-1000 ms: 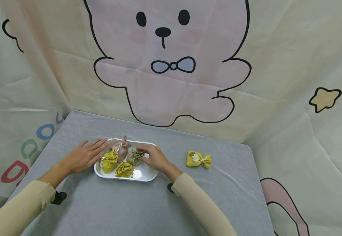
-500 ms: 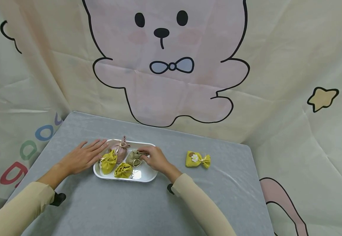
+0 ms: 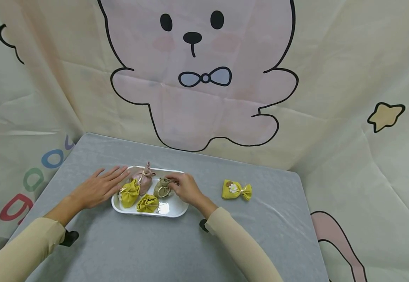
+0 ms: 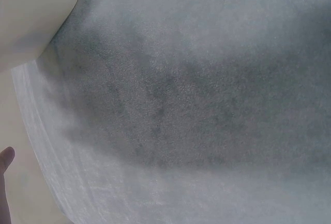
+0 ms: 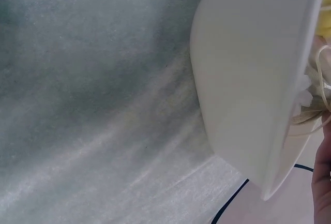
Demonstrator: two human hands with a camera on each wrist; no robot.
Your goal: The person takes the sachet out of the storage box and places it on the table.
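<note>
A white oval tray (image 3: 176, 210) holds several small cloth drawstring pouches. My right hand (image 3: 187, 190) pinches the gathered neck of an olive-green pouch (image 3: 161, 188) in the tray's right half. That pouch also shows in the right wrist view, where fingers (image 5: 321, 167) meet its cloth (image 5: 313, 113) behind the tray wall. My left hand (image 3: 98, 190) lies with straight fingers at the tray's left end, fingertips over the rim. Left of the green pouch sit a pink pouch (image 3: 142, 180) and a yellow pouch (image 3: 129, 194). Another yellow pouch (image 3: 147, 204) lies near the front rim.
A yellow pouch with a white flower (image 3: 230, 189) lies on the grey cloth-covered table (image 3: 148, 250), right of the tray. Behind the table hangs a cream curtain (image 3: 317, 78) printed with a pink bear. In the left wrist view, the tray's outer wall (image 4: 36, 17) fills the upper left corner.
The green pouch has shifted slightly to the right in the tray, with my right fingers still at its neck. My left hand has kept its place.
</note>
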